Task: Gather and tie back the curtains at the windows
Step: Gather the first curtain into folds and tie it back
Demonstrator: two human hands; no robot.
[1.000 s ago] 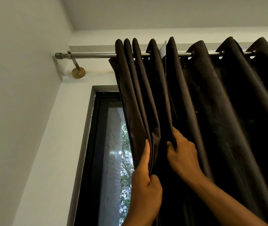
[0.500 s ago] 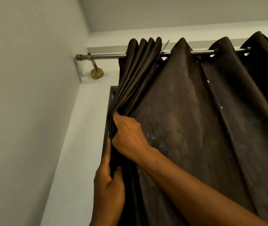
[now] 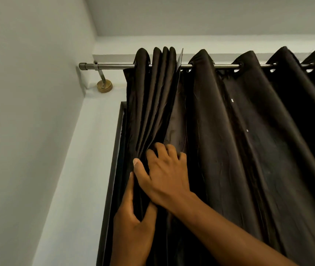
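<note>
A dark brown eyelet curtain hangs from a metal rod across the window. Several of its leftmost folds are bunched tightly together near the rod's left end. My left hand grips the bunched folds from below, thumb on the front and fingers behind the left edge. My right hand lies just above it, its fingers curled into the folds and its thumb pressing the bundle's left side. The rest of the curtain spreads to the right in wide pleats.
A brass wall bracket holds the rod near the corner. The black window frame runs down just left of the curtain. A white side wall stands close on the left.
The gathered folds have been drawn left, covering the glass that showed a second ago. Both hands followed the bundle to the frame's left side, and my right hand now sits lower on it.
</note>
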